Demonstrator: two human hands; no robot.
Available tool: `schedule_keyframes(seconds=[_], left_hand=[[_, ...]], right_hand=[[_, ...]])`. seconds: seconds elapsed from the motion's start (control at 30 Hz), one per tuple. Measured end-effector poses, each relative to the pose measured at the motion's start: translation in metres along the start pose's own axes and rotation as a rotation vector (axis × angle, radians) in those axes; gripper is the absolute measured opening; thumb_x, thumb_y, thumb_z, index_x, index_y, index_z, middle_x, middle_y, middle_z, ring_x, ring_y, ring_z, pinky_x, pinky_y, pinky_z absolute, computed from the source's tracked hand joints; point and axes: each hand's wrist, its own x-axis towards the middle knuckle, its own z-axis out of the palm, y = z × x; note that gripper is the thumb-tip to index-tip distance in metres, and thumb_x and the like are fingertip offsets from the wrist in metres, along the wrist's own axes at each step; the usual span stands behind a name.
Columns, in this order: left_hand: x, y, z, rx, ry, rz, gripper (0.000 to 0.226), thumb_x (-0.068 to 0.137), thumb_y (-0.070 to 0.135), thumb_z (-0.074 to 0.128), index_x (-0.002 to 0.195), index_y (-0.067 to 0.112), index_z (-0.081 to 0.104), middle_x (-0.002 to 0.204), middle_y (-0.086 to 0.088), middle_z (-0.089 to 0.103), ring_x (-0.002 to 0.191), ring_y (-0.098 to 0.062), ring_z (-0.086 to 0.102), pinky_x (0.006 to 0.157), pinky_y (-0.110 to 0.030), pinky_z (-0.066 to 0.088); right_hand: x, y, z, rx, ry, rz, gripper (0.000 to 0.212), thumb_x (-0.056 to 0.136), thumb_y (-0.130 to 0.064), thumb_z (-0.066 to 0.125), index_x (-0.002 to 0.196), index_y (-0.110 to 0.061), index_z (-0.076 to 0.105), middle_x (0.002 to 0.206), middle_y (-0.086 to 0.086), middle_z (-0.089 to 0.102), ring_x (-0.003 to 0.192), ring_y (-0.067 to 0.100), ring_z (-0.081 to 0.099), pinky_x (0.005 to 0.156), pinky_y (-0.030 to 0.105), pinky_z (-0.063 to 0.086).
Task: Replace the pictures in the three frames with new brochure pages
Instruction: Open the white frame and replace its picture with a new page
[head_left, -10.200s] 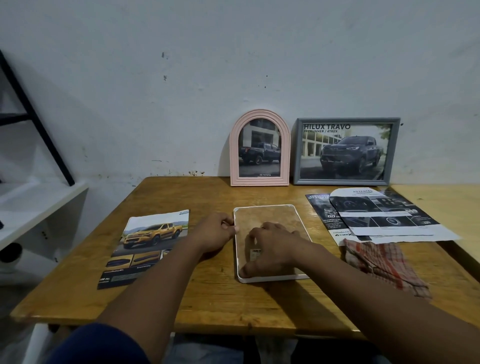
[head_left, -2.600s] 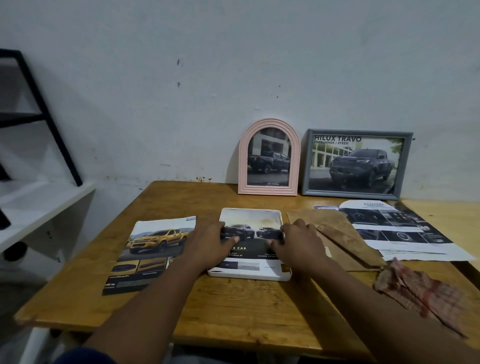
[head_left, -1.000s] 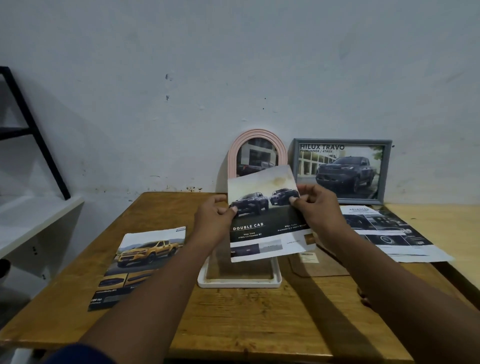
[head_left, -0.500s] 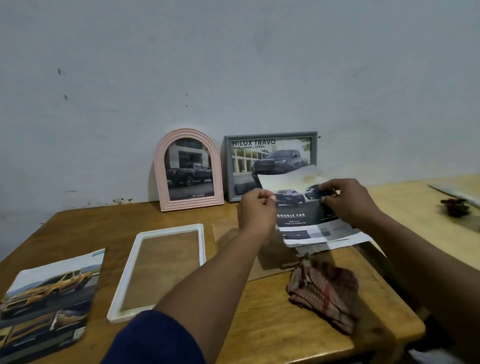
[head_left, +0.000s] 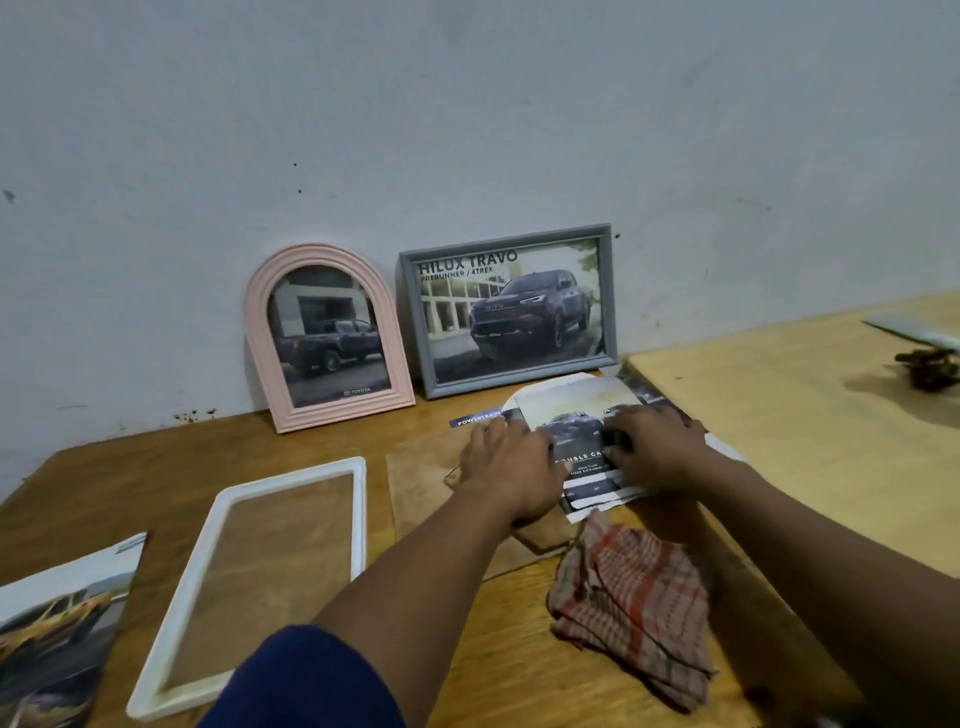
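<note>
Double Cab page (head_left: 574, 410) down flat on the pile of loose brochure sheets (head_left: 475, 420) at the right end of the wooden table (head_left: 519, 686), just in front of the grey frame (head_left: 421, 332); held up in the air over that pile half a second ago. Left hand (head_left: 511, 467) palm-down over the page's left edge, fingers bent onto it; pinching or merely pressing, cannot tell. Right hand (head_left: 657, 447) on the page's right side, fingers curled in against the paper and gripping it. Both lower than before, at table level.

White frame (head_left: 358, 519) flat on the table to the left, bare wood showing through its opening, as half a second ago. Brown backing board (head_left: 421, 483) between that frame and the pile, partly under the left wrist. Checked cloth (head_left: 631, 597) crumpled just in front of the pile, near the right forearm. Pink arched frame (head_left: 348, 414) and grey frame upright against the wall (head_left: 467, 130), side by side, each with a dark pickup picture, unchanged. Yellow-truck brochure (head_left: 57, 623) at the left edge of view, near the white frame. Paler second table (head_left: 779, 441) right beside the first, with a small dark object (head_left: 930, 364) far out, too blurred to name.
</note>
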Motion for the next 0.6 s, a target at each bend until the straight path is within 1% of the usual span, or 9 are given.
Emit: schedule_keyframes(seconds=[0.07,0.13,0.2,0.27,0.33,0.4,0.47,0.53,0.6], left_hand=[[-0.004,-0.002,-0.003,-0.027,0.002,0.008,0.052,0.099,0.061,0.041,0.142,0.034,0.053,0.149,-0.007,0.046,0.141,-0.033,0.033,0.114,-0.05,0.02],[-0.011,-0.005,-0.009,-0.077,0.001,0.004,0.053,0.101,0.059,0.04,0.147,0.035,0.048,0.153,-0.005,0.043,0.144,-0.031,0.029,0.116,-0.05,0.018],[-0.02,-0.01,-0.018,-0.117,0.022,0.003,0.052,0.102,0.056,0.04,0.148,0.034,0.047,0.155,-0.004,0.042,0.145,-0.03,0.027,0.116,-0.05,0.018],[-0.032,-0.02,-0.03,-0.144,0.051,-0.001,0.05,0.101,0.056,0.041,0.145,0.034,0.049,0.153,-0.003,0.043,0.143,-0.028,0.029,0.114,-0.05,0.02],[-0.047,-0.038,-0.042,-0.156,0.059,-0.027,0.051,0.1,0.057,0.043,0.146,0.035,0.048,0.153,-0.004,0.044,0.142,-0.029,0.031,0.113,-0.051,0.022],[-0.065,-0.062,-0.054,-0.147,0.064,-0.071,0.056,0.099,0.058,0.045,0.15,0.034,0.045,0.154,-0.005,0.044,0.143,-0.029,0.033,0.114,-0.052,0.022],[-0.088,-0.092,-0.065,-0.149,0.081,-0.143,0.058,0.099,0.058,0.047,0.151,0.034,0.044,0.156,-0.004,0.044,0.144,-0.029,0.034,0.116,-0.052,0.024],[-0.116,-0.127,-0.071,-0.192,0.109,-0.247,0.058,0.099,0.058,0.05,0.15,0.033,0.045,0.157,-0.002,0.044,0.145,-0.03,0.036,0.118,-0.052,0.025],[-0.147,-0.168,-0.073,-0.241,0.144,-0.366,0.056,0.097,0.057,0.053,0.148,0.034,0.047,0.156,0.0,0.046,0.142,-0.03,0.04,0.118,-0.054,0.03]], right_hand=[[-0.003,-0.003,0.004,0.013,0.002,0.011,0.033,0.095,-0.036,0.055,0.128,-0.032,0.06,0.14,0.0,0.054,0.131,0.029,0.043,0.107,0.058,0.034],[-0.006,-0.006,0.002,0.002,0.01,0.024,0.038,0.095,-0.036,0.057,0.132,-0.031,0.058,0.144,0.0,0.051,0.135,0.029,0.04,0.108,0.059,0.031],[-0.009,-0.016,-0.005,-0.008,0.027,0.027,0.043,0.095,-0.039,0.058,0.137,-0.031,0.054,0.149,0.002,0.047,0.139,0.029,0.038,0.11,0.059,0.03],[-0.012,-0.033,-0.012,0.001,0.058,0.004,0.044,0.095,-0.04,0.059,0.137,-0.03,0.054,0.15,0.004,0.047,0.137,0.03,0.041,0.11,0.057,0.036],[-0.015,-0.058,-0.02,0.051,0.069,-0.053,0.042,0.094,-0.038,0.062,0.135,-0.028,0.057,0.147,0.005,0.05,0.13,0.028,0.049,0.105,0.051,0.044],[-0.019,-0.091,-0.025,0.114,0.059,-0.149,0.038,0.094,-0.035,0.063,0.131,-0.024,0.061,0.14,0.005,0.057,0.121,0.025,0.056,0.098,0.043,0.049],[-0.024,-0.133,-0.024,0.17,0.019,-0.251,0.035,0.095,-0.03,0.064,0.129,-0.02,0.063,0.132,0.005,0.063,0.114,0.023,0.059,0.095,0.037,0.051],[-0.032,-0.18,-0.019,0.202,-0.002,-0.324,0.034,0.095,-0.028,0.065,0.128,-0.019,0.063,0.127,0.004,0.064,0.111,0.02,0.06,0.094,0.035,0.051],[-0.041,-0.228,-0.01,0.229,-0.019,-0.386,0.034,0.094,-0.03,0.065,0.127,-0.021,0.063,0.123,0.002,0.066,0.107,0.017,0.061,0.089,0.032,0.052]])
